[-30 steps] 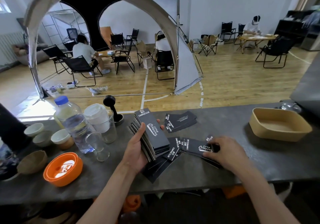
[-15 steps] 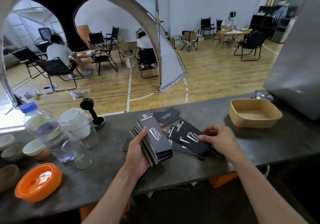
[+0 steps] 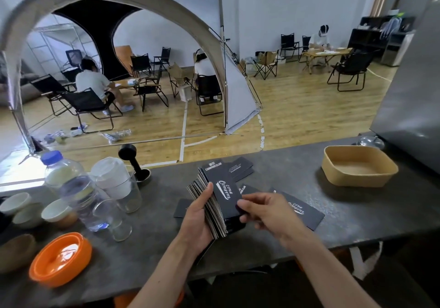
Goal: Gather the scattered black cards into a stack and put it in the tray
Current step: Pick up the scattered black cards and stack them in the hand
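My left hand (image 3: 199, 219) grips a thick stack of black cards (image 3: 217, 193) with white lettering, held tilted above the grey counter. My right hand (image 3: 266, 212) is right beside it, its fingertips pinching the near right edge of the stack's top card. Loose black cards (image 3: 302, 208) lie on the counter under and to the right of my right hand. More loose cards (image 3: 240, 168) lie behind the stack, and one card (image 3: 181, 210) lies left of my left hand. The tan tray (image 3: 358, 166) stands empty at the far right of the counter.
On the left of the counter stand a plastic bottle (image 3: 69, 186), a glass (image 3: 112, 219), a jug with white cups (image 3: 116, 181), small bowls (image 3: 56, 213) and an orange dish (image 3: 60, 259). A black tamper (image 3: 133, 162) stands behind. A grey appliance (image 3: 414, 88) rises at the right.
My right hand has come left from the loose cards with a card and brought it onto the stack in my left hand. The view has shifted slightly.
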